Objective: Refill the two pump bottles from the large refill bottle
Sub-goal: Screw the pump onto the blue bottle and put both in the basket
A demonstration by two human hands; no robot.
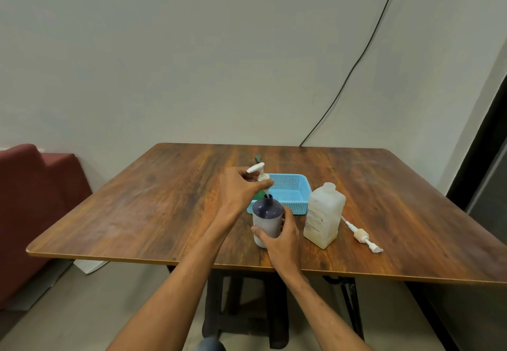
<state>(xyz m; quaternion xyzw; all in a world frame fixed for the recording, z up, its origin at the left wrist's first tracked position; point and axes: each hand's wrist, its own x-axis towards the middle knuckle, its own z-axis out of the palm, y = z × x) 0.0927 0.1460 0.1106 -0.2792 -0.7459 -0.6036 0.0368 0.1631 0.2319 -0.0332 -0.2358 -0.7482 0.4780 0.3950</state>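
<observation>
In front of the blue basket (295, 186), the pump bottle (267, 220) is gripped by the right hand (282, 237), fingers wrapped round it; its pump (260, 173) is pinched above the neck by the left hand (237, 187).

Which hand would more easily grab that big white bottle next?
Probably the right hand: it grips the dark bottle just beside the white bottle, while the left hand holds the pump farther away.
</observation>
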